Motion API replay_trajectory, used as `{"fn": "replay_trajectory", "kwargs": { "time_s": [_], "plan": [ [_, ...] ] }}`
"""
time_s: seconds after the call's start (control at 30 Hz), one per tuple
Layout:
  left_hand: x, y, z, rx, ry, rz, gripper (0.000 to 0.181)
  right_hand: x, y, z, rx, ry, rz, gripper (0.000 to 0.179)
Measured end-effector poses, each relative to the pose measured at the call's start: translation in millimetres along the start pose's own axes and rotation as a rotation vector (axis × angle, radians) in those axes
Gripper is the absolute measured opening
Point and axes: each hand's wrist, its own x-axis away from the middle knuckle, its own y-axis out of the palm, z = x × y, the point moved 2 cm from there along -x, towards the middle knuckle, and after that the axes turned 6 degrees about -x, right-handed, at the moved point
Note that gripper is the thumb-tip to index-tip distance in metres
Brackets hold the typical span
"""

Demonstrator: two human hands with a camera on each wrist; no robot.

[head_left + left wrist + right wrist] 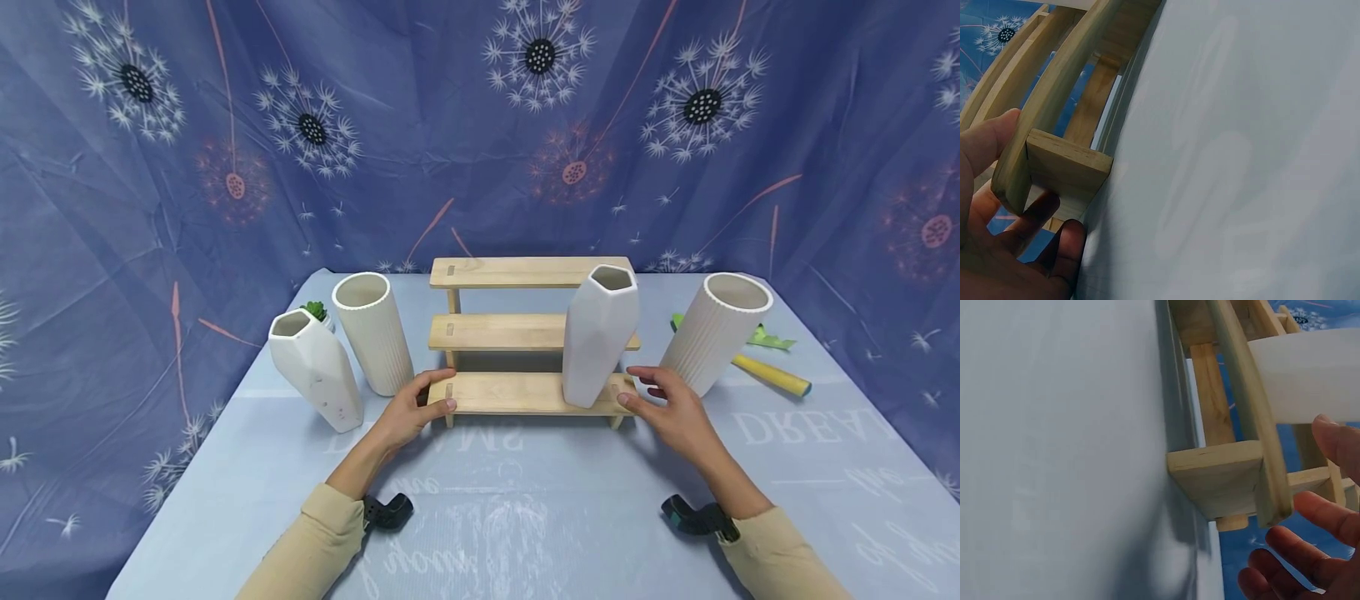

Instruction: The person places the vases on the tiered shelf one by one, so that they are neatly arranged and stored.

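A three-tier wooden display stand (510, 393) stands at the middle of the table. My left hand (405, 412) grips the left end of its lowest shelf, thumb on the upper side and fingers around the end and below. Near the shelf's other end, my right hand (675, 417) has its thumb and fingers spread, holding nothing; whether a fingertip touches the wood I cannot tell. A white faceted vase (598, 342) stands on the right part of the lowest shelf, tall enough to cover part of the upper tiers. In the right wrist view this vase (1310, 375) is close to my thumb.
Left of the stand are a white faceted vase (318, 371) and a ribbed white vase (375, 337), with a small green plant (315, 310) behind. Another ribbed vase (712, 329) stands beyond my right hand, near a yellow roll (772, 375) and a green ribbon-like strip (768, 338).
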Motion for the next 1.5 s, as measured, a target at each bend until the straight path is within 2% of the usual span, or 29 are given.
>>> {"fn": "replay_trajectory", "kwargs": {
  "time_s": [0.3,0.57,0.87,0.97,1.13,1.33,1.43,1.5],
  "plan": [
    [1.5,-0.2,2.3,-0.005,0.011,-0.001,0.054,-2.4,5,17,-0.058,0.016,-0.087,0.052],
    [1.5,0.2,1.7,-0.006,0.019,0.006,0.053,-2.5,7,26,-0.029,0.002,-0.099,0.051],
    [1.2,1.2,2.1,-0.014,0.014,-0.008,0.053,-0.7,8,32,-0.046,0.045,-0.119,0.054],
    [3.6,0.6,3.3,-0.015,0.015,0.005,0.054,0.6,8,32,-0.044,0.052,-0.121,0.054],
    [16.5,-3.9,8.6,-0.064,0.019,0.072,0.050,1.4,8,33,-0.045,0.052,-0.113,0.052],
    [44.4,-10.9,15.0,-0.177,-0.002,0.174,0.050,0.7,8,31,-0.046,0.050,-0.109,0.052],
    [60.4,-16.3,20.6,-0.197,-0.008,0.275,0.046,0.0,8,30,-0.041,0.059,-0.112,0.053],
    [71.2,-20.8,26.3,-0.193,0.014,0.368,0.042,-0.2,9,30,-0.041,0.066,-0.114,0.054]
  ]
}}
